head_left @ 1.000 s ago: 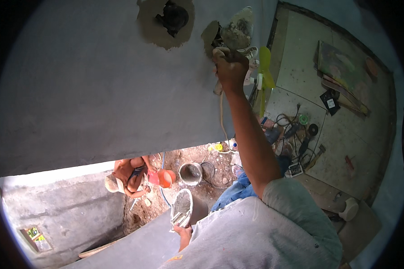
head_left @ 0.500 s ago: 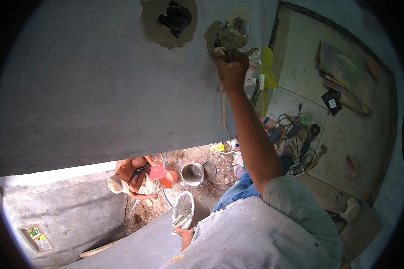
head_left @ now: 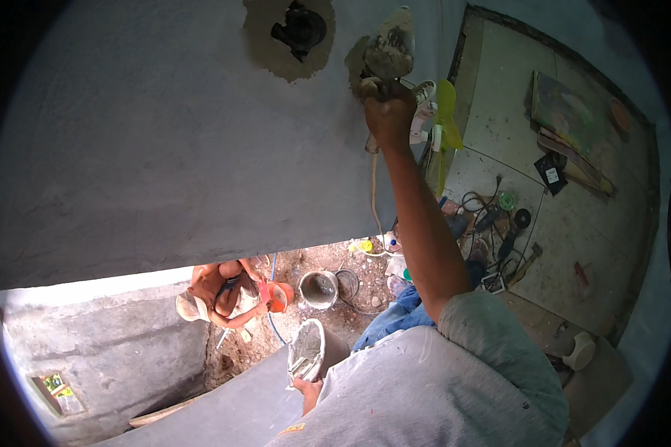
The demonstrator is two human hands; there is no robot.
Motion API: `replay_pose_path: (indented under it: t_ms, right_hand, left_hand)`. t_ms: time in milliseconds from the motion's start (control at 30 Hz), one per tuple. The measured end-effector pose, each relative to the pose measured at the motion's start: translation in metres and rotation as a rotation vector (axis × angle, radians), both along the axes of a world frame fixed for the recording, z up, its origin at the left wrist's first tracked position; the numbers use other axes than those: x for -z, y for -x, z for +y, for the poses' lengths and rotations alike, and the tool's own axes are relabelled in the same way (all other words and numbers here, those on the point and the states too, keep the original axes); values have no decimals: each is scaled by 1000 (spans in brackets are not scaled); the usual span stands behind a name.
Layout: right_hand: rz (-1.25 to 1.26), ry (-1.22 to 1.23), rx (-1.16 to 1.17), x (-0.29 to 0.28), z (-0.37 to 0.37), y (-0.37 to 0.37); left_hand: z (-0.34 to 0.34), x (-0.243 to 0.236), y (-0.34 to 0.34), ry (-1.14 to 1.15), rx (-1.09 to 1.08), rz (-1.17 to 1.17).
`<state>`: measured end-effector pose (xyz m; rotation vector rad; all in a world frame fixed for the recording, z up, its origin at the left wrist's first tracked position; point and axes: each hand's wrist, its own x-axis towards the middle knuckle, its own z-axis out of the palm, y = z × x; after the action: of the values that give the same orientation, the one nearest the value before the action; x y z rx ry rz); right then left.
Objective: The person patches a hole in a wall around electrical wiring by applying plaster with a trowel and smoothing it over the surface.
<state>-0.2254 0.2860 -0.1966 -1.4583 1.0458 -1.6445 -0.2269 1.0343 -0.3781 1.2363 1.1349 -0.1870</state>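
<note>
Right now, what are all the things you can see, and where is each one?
Wall: one, grey plaster, upper left.
Hole: one, dark with a brown patch round it, top of the wall.
Trowel: one, caked grey, against the wall near the hole.
Mortar board: one, grey with wet mix, low centre.
Bucket: one, grey, on the ground below.
Fan: one, yellow-green blades, right of the wall.
Power tools and cords: several, dark, on the tiled floor.
Another person: one, crouching below in a pale hat.
Left hand: holds the mortar board.
Right hand: holds the trowel.
</note>
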Motion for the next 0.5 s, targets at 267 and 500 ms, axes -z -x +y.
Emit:
replay_pose_path:
  t_ms: [267,500]
  right_hand:
    - [-202,-208,-39,-12,38,80]
    - [371,-447,-224,145,250,212]
  left_hand:
    - [-2,3,7,9,-9,-49]
    - [-12,19,5,-64,92,-216]
